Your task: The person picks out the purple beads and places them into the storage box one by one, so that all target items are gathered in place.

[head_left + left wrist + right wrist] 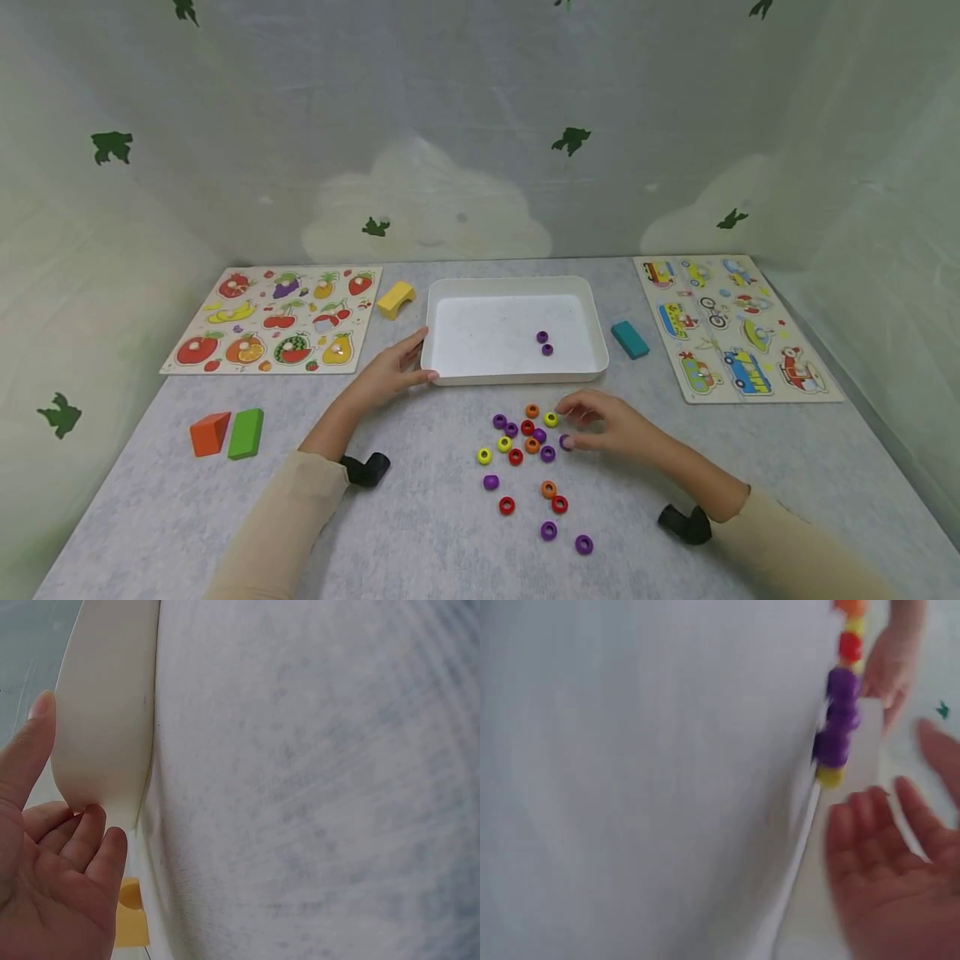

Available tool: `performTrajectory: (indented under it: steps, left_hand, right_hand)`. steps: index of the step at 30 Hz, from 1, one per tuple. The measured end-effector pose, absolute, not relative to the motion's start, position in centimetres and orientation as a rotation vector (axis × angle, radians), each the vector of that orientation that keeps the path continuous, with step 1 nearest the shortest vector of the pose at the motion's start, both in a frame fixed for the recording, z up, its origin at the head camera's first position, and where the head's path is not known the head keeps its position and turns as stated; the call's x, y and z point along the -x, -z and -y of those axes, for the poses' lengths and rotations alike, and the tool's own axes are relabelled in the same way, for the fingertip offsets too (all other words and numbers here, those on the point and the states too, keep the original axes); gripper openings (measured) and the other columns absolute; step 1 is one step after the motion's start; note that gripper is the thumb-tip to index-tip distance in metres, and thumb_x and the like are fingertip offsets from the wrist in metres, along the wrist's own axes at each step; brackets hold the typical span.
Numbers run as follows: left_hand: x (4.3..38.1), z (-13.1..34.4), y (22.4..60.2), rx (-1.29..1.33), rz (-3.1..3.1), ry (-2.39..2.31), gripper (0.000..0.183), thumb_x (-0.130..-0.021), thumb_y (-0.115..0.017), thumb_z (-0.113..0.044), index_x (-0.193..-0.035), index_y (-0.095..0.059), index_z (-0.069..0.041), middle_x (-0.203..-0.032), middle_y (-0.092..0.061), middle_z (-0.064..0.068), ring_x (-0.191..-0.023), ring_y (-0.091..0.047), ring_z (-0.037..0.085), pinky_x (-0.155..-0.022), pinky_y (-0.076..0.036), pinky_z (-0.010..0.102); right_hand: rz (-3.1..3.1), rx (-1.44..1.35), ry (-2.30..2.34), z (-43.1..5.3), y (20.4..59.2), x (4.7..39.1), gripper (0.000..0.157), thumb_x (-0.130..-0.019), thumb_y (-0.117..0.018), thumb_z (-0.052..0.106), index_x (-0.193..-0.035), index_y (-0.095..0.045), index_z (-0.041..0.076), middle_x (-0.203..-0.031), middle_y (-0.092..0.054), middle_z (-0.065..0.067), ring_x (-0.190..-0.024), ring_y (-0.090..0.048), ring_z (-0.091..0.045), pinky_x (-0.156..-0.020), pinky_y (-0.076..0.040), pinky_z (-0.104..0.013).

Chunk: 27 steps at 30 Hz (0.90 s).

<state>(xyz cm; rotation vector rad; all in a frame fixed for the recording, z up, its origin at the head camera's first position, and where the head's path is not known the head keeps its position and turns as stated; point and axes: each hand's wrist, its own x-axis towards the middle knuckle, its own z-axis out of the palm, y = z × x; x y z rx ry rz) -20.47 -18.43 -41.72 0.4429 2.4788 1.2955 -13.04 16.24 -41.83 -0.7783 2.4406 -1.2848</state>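
A shallow white tray [517, 379] stands at the middle back, with two purple beads [544, 343] lying in its right half. My left hand [384, 373] holds the tray's near left corner, thumb along the front wall and fingers at the left side; the left wrist view shows its fingertips against the wall [105, 712]. In front of the tray lie several loose beads [532, 445] in purple, red, orange and yellow. At their right edge is my right hand [611, 423], fingers spread and loosely bent, thumb tip overlapping a purple bead [564, 442]. Blurred in the right wrist view, that hand [892, 862] shows nothing between its fingers.
A fruit puzzle board [273, 321] lies left of the tray, a vehicle puzzle board [738, 329] right. A yellow arch block [396, 299] and a teal block [630, 340] flank the tray. Orange [210, 434] and green [246, 433] blocks sit at front left.
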Motion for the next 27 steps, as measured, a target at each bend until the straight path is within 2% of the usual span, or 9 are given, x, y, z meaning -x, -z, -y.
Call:
performTrajectory:
  steps: [5, 8, 12, 15, 20, 25, 27]
  left_hand:
    - [20.8, 18.6, 42.4, -0.456, -2.494, -1.287, 0.083, -0.069, -0.061, -0.040, -0.133, -0.014, -0.019, -0.136, -0.012, -0.002, -0.120, -0.020, 0.014, -0.097, -0.022, 0.032]
    - [20.6, 18.4, 41.9, -0.442, -2.500, -1.278, 0.082, -0.070, -0.062, -0.036, -0.133, -0.014, -0.016, -0.136, -0.012, 0.000, -0.120, -0.020, 0.015, -0.096, -0.022, 0.032]
    - [20.6, 18.3, 41.9, -0.444, -2.499, -1.280, 0.082, -0.070, -0.062, -0.035, -0.133, -0.015, -0.015, -0.136, -0.012, -0.001, -0.120, -0.021, 0.015, -0.096, -0.022, 0.032]
    - [20.8, 18.5, 42.4, -0.450, -2.500, -1.282, 0.083, -0.069, -0.062, -0.039, -0.133, -0.014, -0.017, -0.136, -0.012, -0.003, -0.120, -0.021, 0.013, -0.096, -0.022, 0.031]
    - [20.8, 18.5, 42.4, -0.445, -2.518, -1.263, 0.085, -0.068, -0.062, -0.041, -0.133, -0.015, -0.016, -0.136, -0.013, -0.002, -0.119, -0.022, 0.013, -0.096, -0.023, 0.030]
    - [20.8, 18.5, 42.4, -0.459, -2.522, -1.267, 0.084, -0.068, -0.062, -0.039, -0.133, -0.015, -0.015, -0.136, -0.014, -0.001, -0.119, -0.023, 0.013, -0.096, -0.024, 0.030]
    - [20.8, 18.5, 42.4, -0.457, -2.523, -1.267, 0.083, -0.069, -0.062, -0.038, -0.133, -0.016, -0.015, -0.136, -0.014, -0.002, -0.119, -0.023, 0.013, -0.096, -0.024, 0.030]
  right_hand:
    - [-2.392, 0.766, 1.188, -16.6, 43.2, 12.4, 0.029, -0.073, -0.063, 0.020, -0.100, -0.054, 0.016, -0.095, -0.052, 0.006, -0.084, -0.049, -0.009, -0.074, -0.043, -0.025]
    - [-2.412, 0.779, 1.124, -16.6, 43.2, 12.4, 0.023, -0.074, -0.061, 0.017, -0.096, -0.056, 0.018, -0.090, -0.053, 0.009, -0.081, -0.049, -0.007, -0.071, -0.044, -0.022]
    - [-2.434, 0.761, 1.112, -16.4, 42.8, 12.6, 0.018, -0.076, -0.060, 0.017, -0.094, -0.057, 0.019, -0.087, -0.053, 0.011, -0.078, -0.049, -0.007, -0.068, -0.044, -0.021]
    - [-2.466, 0.784, 1.176, -16.3, 41.9, 13.3, 0.019, -0.076, -0.060, 0.015, -0.095, -0.058, 0.016, -0.088, -0.054, 0.010, -0.078, -0.050, -0.007, -0.069, -0.044, -0.021]
    - [-2.574, 0.824, 1.325, -15.6, 40.2, 15.8, 0.021, -0.077, -0.058, 0.014, -0.098, -0.057, 0.011, -0.091, -0.054, 0.008, -0.080, -0.051, -0.007, -0.074, -0.044, -0.023]
    - [-2.686, 0.713, 1.366, -14.5, 39.9, 19.5, 0.022, -0.077, -0.058, 0.020, -0.099, -0.057, 0.015, -0.094, -0.054, 0.006, -0.083, -0.051, -0.007, -0.076, -0.044, -0.024]
    - [-2.695, 0.659, 1.362, -14.0, 40.2, 20.9, 0.023, -0.077, -0.058, 0.019, -0.099, -0.057, 0.013, -0.094, -0.054, 0.005, -0.083, -0.051, -0.008, -0.076, -0.044, -0.025]
